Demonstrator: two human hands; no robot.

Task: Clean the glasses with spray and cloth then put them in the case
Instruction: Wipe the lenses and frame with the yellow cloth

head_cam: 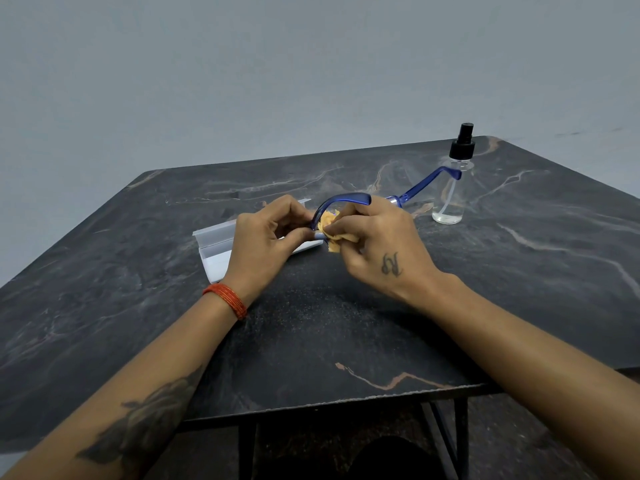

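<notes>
Blue-framed glasses [341,199] are held just above the middle of the dark marble table [138,271]. My left hand [266,237] pinches the frame at its left end. My right hand [381,240] presses a small orange cloth [330,226] against a lens. One blue temple arm [426,183] sticks out to the right, toward the spray bottle. A white glasses case [218,244] lies open on the table under and behind my left hand, partly hidden by it. The clear spray bottle [452,188] with a black pump top stands upright at the far right.
The table's near edge [329,403] runs just under my forearms, with black metal legs below it. A plain grey wall stands behind the table. Bare tabletop lies to the left of the case and to the right of the bottle.
</notes>
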